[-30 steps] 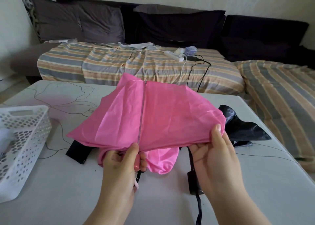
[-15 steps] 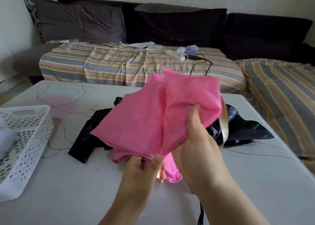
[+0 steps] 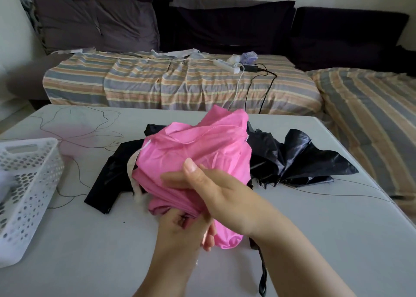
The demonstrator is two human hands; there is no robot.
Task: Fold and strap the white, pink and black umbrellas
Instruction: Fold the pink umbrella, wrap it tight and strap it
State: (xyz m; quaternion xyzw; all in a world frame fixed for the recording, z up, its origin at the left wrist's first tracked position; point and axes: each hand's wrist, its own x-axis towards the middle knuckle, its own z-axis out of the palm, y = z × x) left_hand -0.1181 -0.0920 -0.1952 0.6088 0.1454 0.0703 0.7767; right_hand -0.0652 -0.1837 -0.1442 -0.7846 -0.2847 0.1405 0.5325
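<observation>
On the grey table [image 3: 315, 240] before a striped sofa [image 3: 180, 82] — both hands [image 3: 216, 193] clutch the pink umbrella [image 3: 198, 148].

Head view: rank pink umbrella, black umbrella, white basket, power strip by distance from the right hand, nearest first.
1. pink umbrella: under the right hand, touching.
2. black umbrella: on the table just behind, to the right.
3. white basket: table's left edge.
4. power strip: on the striped sofa, beyond the table.

basket [image 3: 27, 190] left on table [image 3: 315, 240] | sofa [image 3: 180, 82] behind table
</observation>
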